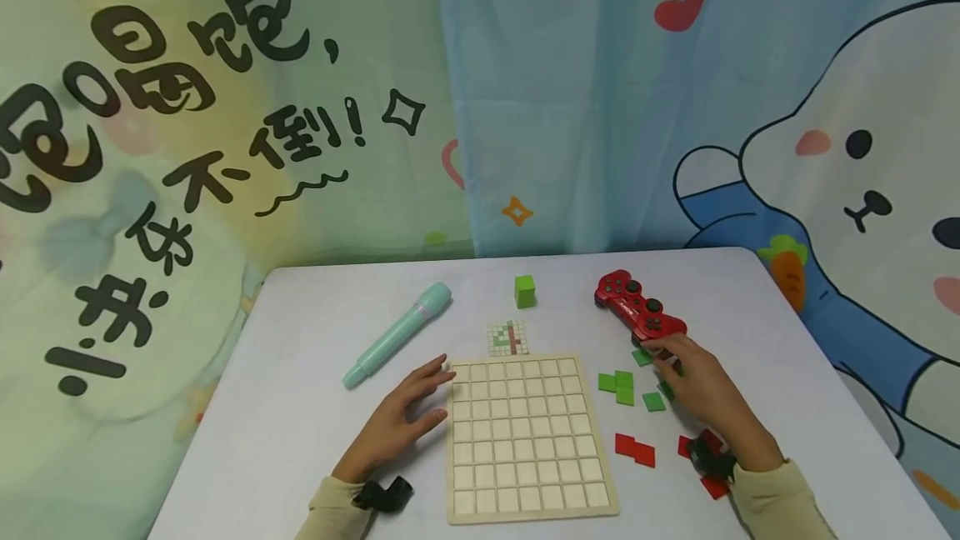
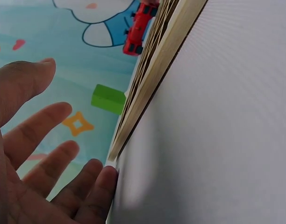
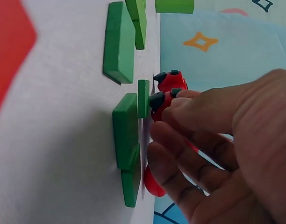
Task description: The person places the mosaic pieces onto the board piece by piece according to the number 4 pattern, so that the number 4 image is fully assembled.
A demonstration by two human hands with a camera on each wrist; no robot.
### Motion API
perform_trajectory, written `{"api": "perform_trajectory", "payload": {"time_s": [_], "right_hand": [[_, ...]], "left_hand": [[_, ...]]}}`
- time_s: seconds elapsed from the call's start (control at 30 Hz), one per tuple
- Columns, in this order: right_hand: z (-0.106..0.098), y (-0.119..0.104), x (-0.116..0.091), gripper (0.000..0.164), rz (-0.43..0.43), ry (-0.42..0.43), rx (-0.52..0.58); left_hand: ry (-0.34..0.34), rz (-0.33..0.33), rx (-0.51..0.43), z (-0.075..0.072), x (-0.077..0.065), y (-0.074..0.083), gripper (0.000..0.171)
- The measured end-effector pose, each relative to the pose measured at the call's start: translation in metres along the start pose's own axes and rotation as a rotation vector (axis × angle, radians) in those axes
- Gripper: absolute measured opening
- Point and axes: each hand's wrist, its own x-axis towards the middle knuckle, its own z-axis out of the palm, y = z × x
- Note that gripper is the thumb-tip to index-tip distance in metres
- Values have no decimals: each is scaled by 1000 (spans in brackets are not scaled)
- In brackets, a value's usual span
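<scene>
My left hand (image 1: 408, 415) lies beside the left edge of a wooden grid board (image 1: 459, 440), its fingers spread and holding nothing. In the left wrist view the fingertips (image 2: 110, 175) are right at the board's corner. My right hand (image 1: 701, 382) is at the lower edge of a red game controller (image 1: 637, 307), above green square tiles (image 1: 654, 402). Its thumb and index fingertips (image 3: 178, 105) come together in front of the controller, the other fingers bent. I cannot tell whether they pinch anything. A green tile (image 3: 143, 99) stands close to those fingertips.
A small pattern card (image 1: 507, 338) lies behind the board, with a green cube (image 1: 524, 292) farther back. A mint-coloured microphone-shaped stick (image 1: 397, 336) lies at the left. Red tiles (image 1: 634, 449) lie right of the board, several under the right wrist. A printed curtain (image 1: 525, 107) hangs behind the white table (image 1: 300, 340).
</scene>
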Motion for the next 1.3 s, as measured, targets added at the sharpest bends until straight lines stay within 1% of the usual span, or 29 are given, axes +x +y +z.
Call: {"api": "perform_trajectory", "payload": {"time_s": [0.13,0.3,0.47,0.57,0.63,0.73,0.8,0.87,1.03,1.2,1.3], "right_hand": [[-1,0,2,39,7,-38,5],[2,5,3,40,-6,-65,3],[5,8,3,41,16,-96,-31],[5,8,3,41,16,-92,-49],[5,7,4,39,1,-81,-57],[5,8,6,37,-20,-65,-58],[5,8,7,36,-23,-64,-60],[5,8,8,36,-20,-69,-60],[5,6,7,37,1,-89,-53],[5,5,8,39,19,-112,-57],[5,5,9,40,23,-123,-67]], "left_hand": [[2,-22,-8,0,-2,1,54],[5,-40,-34,1,-4,2,53],[22,-39,-2,5,-2,1,57],[25,-47,54,6,0,1,63],[20,-56,99,5,2,1,67],[14,-44,187,4,5,0,73],[6,-34,226,3,6,0,76],[-7,-25,253,3,7,0,78],[-54,-35,297,0,10,2,85],[-112,-65,323,-2,13,2,97],[-151,-94,321,-3,15,3,106]]}}
